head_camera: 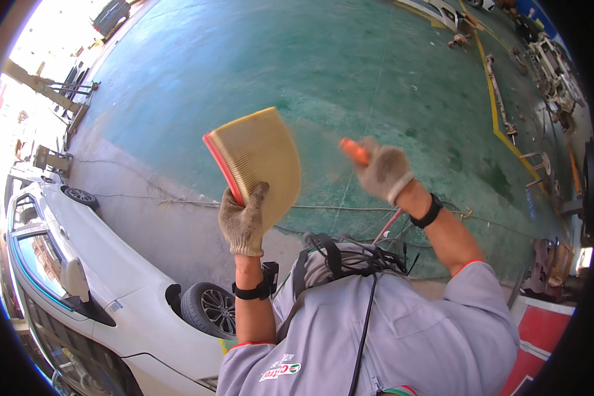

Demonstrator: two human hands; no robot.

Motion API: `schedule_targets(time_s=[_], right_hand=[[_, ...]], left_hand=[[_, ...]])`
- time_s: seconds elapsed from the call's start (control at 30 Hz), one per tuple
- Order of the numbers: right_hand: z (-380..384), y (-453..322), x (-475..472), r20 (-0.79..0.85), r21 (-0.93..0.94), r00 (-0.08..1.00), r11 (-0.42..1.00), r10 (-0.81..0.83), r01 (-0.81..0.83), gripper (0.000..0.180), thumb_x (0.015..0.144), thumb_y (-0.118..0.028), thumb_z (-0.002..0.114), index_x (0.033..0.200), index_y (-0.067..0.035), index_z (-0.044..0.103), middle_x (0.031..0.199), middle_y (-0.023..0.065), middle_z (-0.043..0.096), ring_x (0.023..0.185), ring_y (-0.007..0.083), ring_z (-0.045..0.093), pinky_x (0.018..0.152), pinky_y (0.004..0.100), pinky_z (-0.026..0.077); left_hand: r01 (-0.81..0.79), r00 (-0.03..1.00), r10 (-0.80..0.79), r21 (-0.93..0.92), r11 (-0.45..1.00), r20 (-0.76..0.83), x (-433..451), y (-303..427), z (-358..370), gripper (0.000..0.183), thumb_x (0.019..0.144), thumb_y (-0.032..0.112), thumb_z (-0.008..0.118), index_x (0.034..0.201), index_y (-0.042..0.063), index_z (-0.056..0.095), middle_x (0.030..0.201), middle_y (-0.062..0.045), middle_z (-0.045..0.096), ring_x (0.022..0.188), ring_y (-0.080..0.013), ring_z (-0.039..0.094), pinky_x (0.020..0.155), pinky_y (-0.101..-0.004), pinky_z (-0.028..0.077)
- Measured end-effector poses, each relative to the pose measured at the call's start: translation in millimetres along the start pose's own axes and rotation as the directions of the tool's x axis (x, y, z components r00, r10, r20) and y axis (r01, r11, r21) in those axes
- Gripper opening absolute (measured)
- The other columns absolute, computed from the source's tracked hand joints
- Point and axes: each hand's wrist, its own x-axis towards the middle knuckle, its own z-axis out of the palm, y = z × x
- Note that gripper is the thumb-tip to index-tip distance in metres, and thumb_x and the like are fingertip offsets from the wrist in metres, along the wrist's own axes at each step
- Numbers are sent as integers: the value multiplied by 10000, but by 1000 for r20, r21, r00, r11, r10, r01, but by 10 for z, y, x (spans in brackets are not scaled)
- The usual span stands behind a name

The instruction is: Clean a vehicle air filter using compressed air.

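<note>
My left hand (242, 218), in a soiled knitted work glove, is closed on the lower edge of a pleated engine air filter (262, 158). The filter stands tilted, its yellowish pleats showing and a red rim along its left side. To the right of it, my right hand (382, 171), also gloved and blurred by motion, grips an orange handle (355, 151), apart from the filter. A faint streak reaches from the handle towards the filter; what kind of tool it is, I cannot tell.
A white car (128, 282) stands close on the left. Cables (178, 200) and a reddish hose (387, 226) cross the green floor (326, 74). Metal car parts (500, 99) lie at the right beyond a yellow line. A red and white cabinet (539, 331) is at the lower right.
</note>
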Motion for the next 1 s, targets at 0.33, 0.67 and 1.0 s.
schedule_targets(time_s=[0.33,0.67,1.0], right_hand=[[58,-407,80,433,-35,901,999,13,2,260,973,-251,581,1145,-61,622,791,184,711,724,411,708,666,495,552],[369,-316,355,496,-92,863,983,-93,159,454,980,-246,551,1332,39,532,805,184,722,752,358,733,666,482,553],[520,91,1286,598,-6,799,997,70,-82,330,943,-269,613,1154,-16,619,838,203,733,814,402,731,699,499,556]], left_hand=[[-11,1000,7,-195,981,-22,455,-77,-276,389,908,248,834,1134,-26,675,987,-27,702,856,-82,616,789,-247,508],[7,997,-34,-339,941,-73,778,-110,-339,375,949,245,800,1170,-18,652,1047,-35,695,890,-103,633,801,-254,521],[-28,988,-16,-282,959,-151,1466,-186,-23,330,969,242,773,1181,19,655,1051,-28,703,881,-108,655,772,-257,539]])
